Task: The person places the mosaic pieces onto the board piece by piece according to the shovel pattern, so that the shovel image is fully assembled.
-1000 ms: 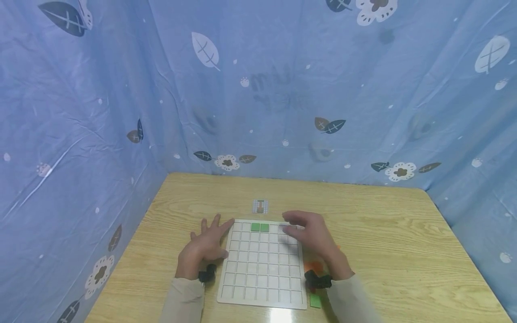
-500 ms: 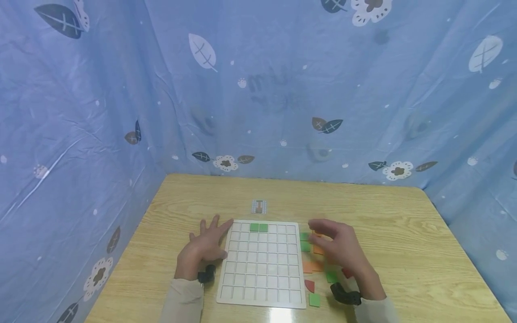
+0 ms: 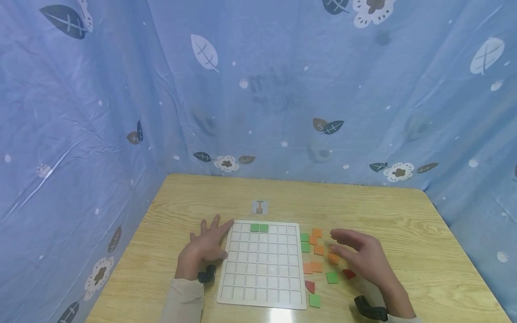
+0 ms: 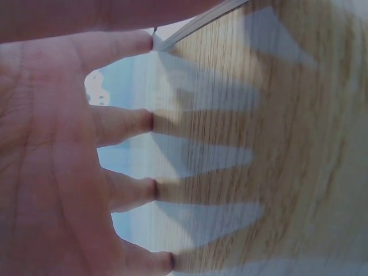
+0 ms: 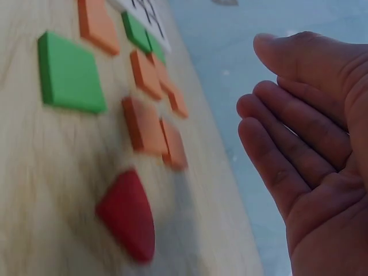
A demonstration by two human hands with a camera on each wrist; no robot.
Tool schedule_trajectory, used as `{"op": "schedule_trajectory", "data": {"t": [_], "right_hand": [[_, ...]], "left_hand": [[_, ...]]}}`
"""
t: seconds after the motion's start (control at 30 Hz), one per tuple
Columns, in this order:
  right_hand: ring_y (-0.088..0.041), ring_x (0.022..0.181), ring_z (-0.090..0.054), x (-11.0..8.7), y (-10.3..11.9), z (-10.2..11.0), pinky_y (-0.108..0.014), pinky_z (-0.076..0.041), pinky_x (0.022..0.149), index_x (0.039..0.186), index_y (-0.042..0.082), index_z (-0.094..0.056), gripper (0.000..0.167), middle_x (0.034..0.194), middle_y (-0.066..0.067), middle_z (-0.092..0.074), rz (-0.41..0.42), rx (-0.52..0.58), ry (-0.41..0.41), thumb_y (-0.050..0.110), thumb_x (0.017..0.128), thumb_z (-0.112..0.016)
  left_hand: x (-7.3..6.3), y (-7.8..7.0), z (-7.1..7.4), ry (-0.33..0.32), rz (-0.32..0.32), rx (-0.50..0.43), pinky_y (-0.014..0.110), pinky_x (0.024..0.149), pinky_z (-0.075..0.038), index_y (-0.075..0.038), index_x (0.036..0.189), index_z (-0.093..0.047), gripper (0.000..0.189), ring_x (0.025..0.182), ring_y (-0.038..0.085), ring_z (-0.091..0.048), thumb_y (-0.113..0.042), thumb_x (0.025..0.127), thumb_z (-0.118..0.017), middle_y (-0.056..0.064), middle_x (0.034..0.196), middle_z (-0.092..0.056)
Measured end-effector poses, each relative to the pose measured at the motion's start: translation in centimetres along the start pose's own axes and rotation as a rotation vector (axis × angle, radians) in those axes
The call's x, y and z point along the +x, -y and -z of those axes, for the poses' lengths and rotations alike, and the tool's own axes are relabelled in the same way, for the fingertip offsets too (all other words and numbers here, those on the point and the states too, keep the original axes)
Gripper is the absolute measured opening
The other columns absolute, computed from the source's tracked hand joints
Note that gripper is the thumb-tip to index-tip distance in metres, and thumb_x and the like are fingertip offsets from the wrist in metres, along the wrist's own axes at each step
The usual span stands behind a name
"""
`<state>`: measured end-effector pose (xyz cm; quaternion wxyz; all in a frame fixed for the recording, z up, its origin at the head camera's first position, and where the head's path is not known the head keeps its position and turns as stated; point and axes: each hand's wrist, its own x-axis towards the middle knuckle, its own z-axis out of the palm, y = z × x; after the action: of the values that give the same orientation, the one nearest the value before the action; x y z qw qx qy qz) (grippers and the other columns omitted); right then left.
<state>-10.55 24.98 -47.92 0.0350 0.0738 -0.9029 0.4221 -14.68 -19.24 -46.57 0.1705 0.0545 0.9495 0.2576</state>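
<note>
- Head view: even light, white glare low on the table [image 3: 424, 233].
- Left wrist: pale sheen across the table.
- Right wrist: soft blur, red piece [image 5: 129, 215] smeared.

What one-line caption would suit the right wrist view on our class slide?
An empty right hand near orange tiles, green tiles and a red wedge on a wooden table.

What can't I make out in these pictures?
Head: card, its pattern too small to read.
Head: orange tiles, partly hidden by the right hand.
Left wrist: board, mostly lost behind the left hand and beyond the top edge.
Right wrist: red piece, outline blurred.
</note>
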Motion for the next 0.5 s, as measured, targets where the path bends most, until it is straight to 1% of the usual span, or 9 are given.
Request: {"op": "schedule_trajectory", "data": {"t": [0.13, 0.33, 0.5], "right_hand": [[-0.004, 0.117, -0.075, -0.5, -0.8, 0.7, -0.022, -0.061, 0.095, 0.135, 0.017, -0.078, 0.043, 0.128, 0.002, -0.081, -0.028, -0.034, 0.001, 0.032, 0.096, -0.087], [0.004, 0.115, -0.072, -1.2, -1.7, 1.6, -0.019, -0.060, 0.094, 0.136, 0.016, -0.077, 0.044, 0.128, 0.000, -0.081, -0.047, -0.037, 0.004, 0.033, 0.096, -0.085], [0.004, 0.114, -0.073, -1.5, -2.0, 2.1, -0.018, -0.060, 0.093, 0.138, 0.016, -0.076, 0.045, 0.129, -0.002, -0.081, -0.074, -0.017, 0.022, 0.031, 0.096, -0.086]], "left_hand": [[0.1, 0.1, -0.1, -0.002, 0.001, -0.006, 0.095, 0.117, -0.005, -0.020, 0.169, -0.044, 0.100, 0.162, 0.068, -0.002, -0.007, 0.080, -0.088, 0.029, 0.180, -0.016], [-0.1, 0.1, -0.1, 0.000, -0.001, 0.001, 0.095, 0.117, -0.005, -0.020, 0.169, -0.044, 0.100, 0.162, 0.068, -0.001, -0.006, 0.080, -0.087, 0.029, 0.180, -0.016], [-0.1, 0.2, -0.1, 0.000, -0.001, 0.009, 0.095, 0.117, -0.007, -0.020, 0.169, -0.043, 0.101, 0.162, 0.068, -0.002, -0.006, 0.080, -0.087, 0.029, 0.180, -0.017]]}}
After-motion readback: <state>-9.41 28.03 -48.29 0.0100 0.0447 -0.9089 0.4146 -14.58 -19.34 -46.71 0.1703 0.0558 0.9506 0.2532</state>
